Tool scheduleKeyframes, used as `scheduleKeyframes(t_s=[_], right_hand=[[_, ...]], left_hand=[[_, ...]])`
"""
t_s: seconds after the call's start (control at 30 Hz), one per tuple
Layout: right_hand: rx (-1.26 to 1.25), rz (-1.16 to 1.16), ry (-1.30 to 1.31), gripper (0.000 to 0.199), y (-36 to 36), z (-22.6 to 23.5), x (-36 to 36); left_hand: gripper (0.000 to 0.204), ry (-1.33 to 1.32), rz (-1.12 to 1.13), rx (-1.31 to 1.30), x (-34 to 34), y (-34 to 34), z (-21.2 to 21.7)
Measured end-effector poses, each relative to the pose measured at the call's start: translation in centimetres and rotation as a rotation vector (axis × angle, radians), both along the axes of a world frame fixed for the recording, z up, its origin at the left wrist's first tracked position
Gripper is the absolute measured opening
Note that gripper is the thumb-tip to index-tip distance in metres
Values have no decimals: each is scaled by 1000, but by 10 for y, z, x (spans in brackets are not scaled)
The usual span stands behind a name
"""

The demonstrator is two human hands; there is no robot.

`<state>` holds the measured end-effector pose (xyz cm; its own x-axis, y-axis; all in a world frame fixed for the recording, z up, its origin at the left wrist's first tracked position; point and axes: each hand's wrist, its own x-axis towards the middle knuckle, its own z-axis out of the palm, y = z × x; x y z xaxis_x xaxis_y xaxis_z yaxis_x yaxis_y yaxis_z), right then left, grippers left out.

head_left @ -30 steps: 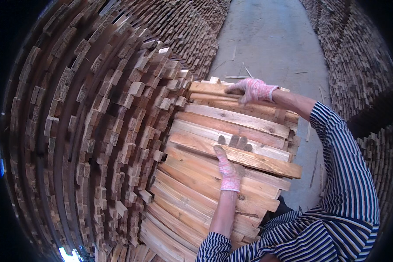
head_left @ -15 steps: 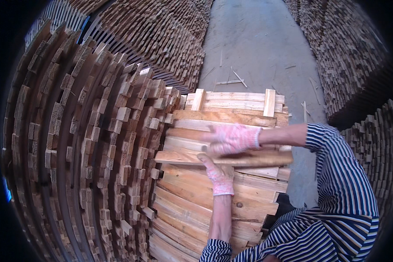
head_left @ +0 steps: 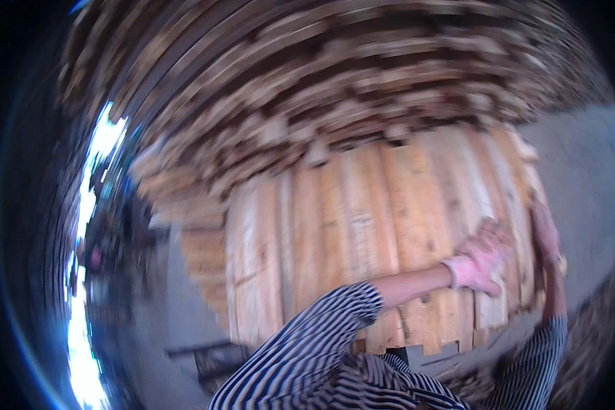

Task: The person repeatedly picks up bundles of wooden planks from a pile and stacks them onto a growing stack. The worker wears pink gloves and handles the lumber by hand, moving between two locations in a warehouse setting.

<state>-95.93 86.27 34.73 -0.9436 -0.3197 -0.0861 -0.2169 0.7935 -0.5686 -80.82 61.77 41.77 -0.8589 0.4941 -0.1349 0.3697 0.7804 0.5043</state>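
Observation:
Wooden boards [head_left: 362, 225] lie side by side in a broad layer on the pile in front of me. My left hand [head_left: 482, 260], in a pink and white knit glove, lies on the boards near the pile's right side. Its fingers are spread, with the thumb apart. At the pile's right edge is my right hand [head_left: 545, 232], also gloved, alongside the outermost boards. Motion blur smears its fingers, so whether it grips a board is unclear.
Tall stacks of wood pieces [head_left: 362, 75] rise right behind the pile. More board ends [head_left: 205, 266] stick out at its left. A dark object [head_left: 219, 362] stands at the lower left, and grey floor [head_left: 588, 164] shows on the right.
My view has swung left, so the pile now appears turned. Both hands, earlier at a board lying across the pile, are now at the pile's right side, with the left hand spread on the boards.

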Motion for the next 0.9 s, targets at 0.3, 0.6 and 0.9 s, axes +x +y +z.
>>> scheduleKeyframes(t_s=[0.3, 0.6, 0.9], right_hand=[[82, 30, -65, 57, 47, -29, -37], [263, 266, 690, 57, -215, 82, 71], [-261, 1218, 110, 66, -660, 159, 359]], left_hand=[[124, -200, 11, 494, -8, -63, 18], [84, 437, 1235, 635, 344, -449, 98], [83, 85, 2058, 1317, 610, -532, -171]])
